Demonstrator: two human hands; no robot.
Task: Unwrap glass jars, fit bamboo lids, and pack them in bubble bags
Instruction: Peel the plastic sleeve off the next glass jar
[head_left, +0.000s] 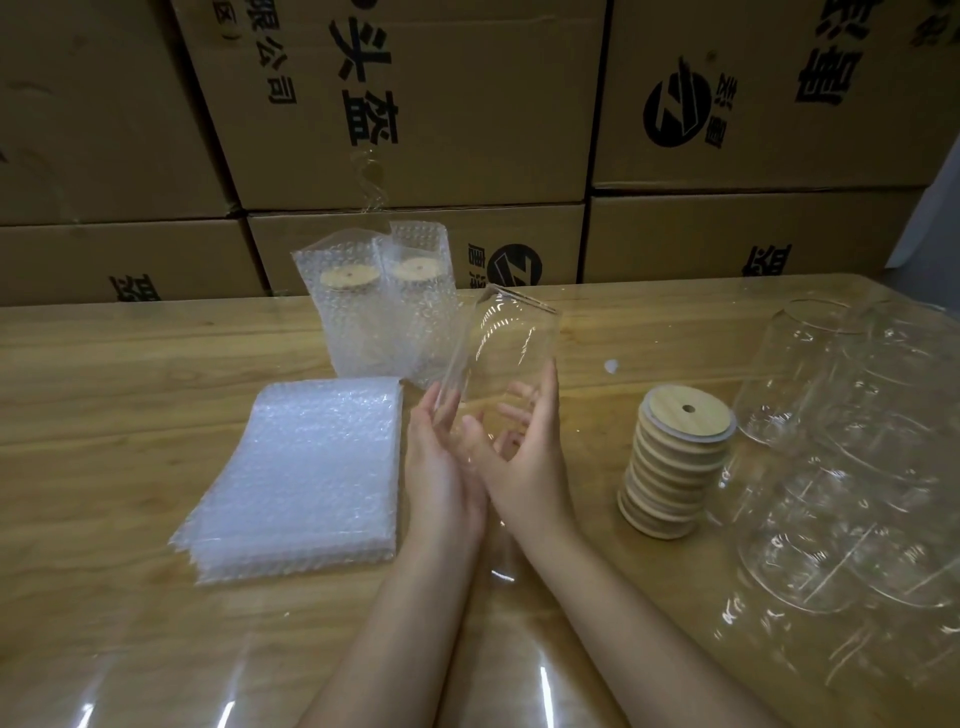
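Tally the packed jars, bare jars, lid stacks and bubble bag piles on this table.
Packed jars in bubble bags: 2
Bare glass jar: 1
Bamboo lid stack: 1
Flat bubble bag pile: 1
Total: 5
Wrapped jars at right: overlapping, not counted.

Head-worn, forward-down, close above table (130, 395)
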